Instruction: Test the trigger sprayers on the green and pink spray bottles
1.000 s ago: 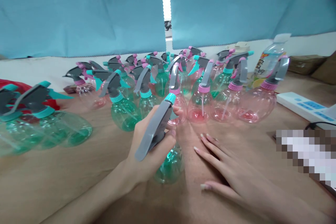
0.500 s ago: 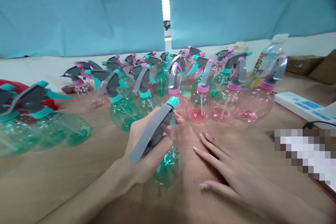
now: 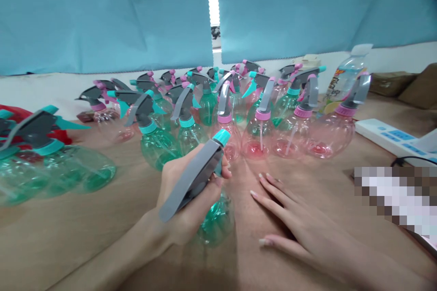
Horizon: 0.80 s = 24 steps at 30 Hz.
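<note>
**Item 1: green spray bottle** (image 3: 216,218). Clear teal-tinted plastic with a round belly, and a grey trigger head (image 3: 191,182) with a teal nozzle tip. It is at the front centre of the table (image 3: 85,236), nearest the wearer and apart from the main group. It is tilted, with the head leaning back toward the camera. Whether the base touches the tabletop cannot be told.

**Item 2: left hand** (image 3: 184,202). The fingers are clamped round the bottle's neck, under the trigger head. The neck is the narrowest part, so this grip probably lets one hand steer the whole bottle.

**Item 3: right hand** (image 3: 300,232). It lies palm down on the table just right of the bottle without touching it. The fingers are straight and spread, holding nothing. It seems to rest there as a brace.

**Item 4: standing spray bottles** (image 3: 205,118). A mix of green and pink bottles, upright and packed close behind the held one, with triggers facing many ways. The tight packing likely keeps the front of the table free for the hands.

**Item 5: side group of green bottles** (image 3: 78,170). These are at the left, well apart from the crowd. A red object (image 3: 20,113) lies behind them, and its kind is unclear.

**Item 6: surroundings**
- A labelled drink bottle (image 3: 344,82) stands at the far right.
- A white power strip (image 3: 385,134) lies on the table near it.
- A blue curtain (image 3: 102,13) hangs behind everything
</note>
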Each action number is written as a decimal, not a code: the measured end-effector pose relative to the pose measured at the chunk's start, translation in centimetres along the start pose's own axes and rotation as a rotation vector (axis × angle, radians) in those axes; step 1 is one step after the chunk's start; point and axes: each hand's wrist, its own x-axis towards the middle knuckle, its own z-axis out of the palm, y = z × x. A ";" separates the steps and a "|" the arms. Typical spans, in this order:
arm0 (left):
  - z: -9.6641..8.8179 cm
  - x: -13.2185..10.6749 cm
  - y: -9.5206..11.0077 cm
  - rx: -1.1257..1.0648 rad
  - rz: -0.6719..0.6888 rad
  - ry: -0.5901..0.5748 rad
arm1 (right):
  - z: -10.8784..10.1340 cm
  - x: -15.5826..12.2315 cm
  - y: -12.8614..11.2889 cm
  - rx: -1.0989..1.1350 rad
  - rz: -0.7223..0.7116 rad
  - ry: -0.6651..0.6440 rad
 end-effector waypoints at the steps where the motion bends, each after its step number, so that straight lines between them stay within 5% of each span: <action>1: 0.0 0.1 0.0 -0.012 -0.005 -0.004 | 0.0 0.0 0.0 -0.004 -0.002 0.003; 24: 1.0 0.7 0.7 0.074 -0.082 0.045 | -0.7 0.1 -0.5 0.030 0.020 -0.030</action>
